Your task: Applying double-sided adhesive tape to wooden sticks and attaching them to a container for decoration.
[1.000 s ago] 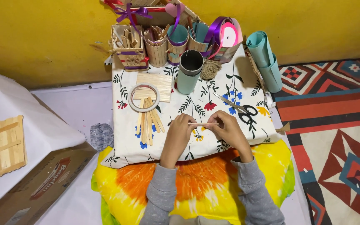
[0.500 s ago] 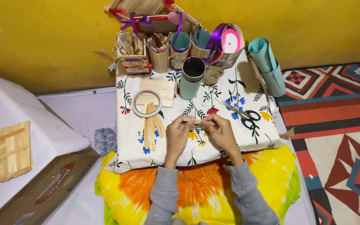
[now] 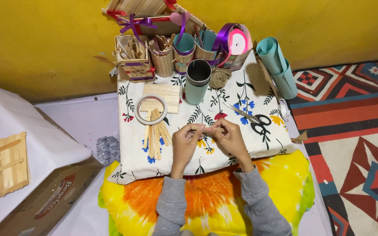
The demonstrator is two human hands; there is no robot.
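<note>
Pinching one craft stick (image 3: 206, 128) between left hand (image 3: 184, 142) and right hand (image 3: 230, 139), we should hold it level, scissors (image 3: 254, 117) at two o'clock.

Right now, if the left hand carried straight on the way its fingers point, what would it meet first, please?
The left hand points up and slightly right across the floral cloth, so it would probably meet the teal tube first. The stick it pinches lies crosswise; height above the cloth is unclear.
</note>
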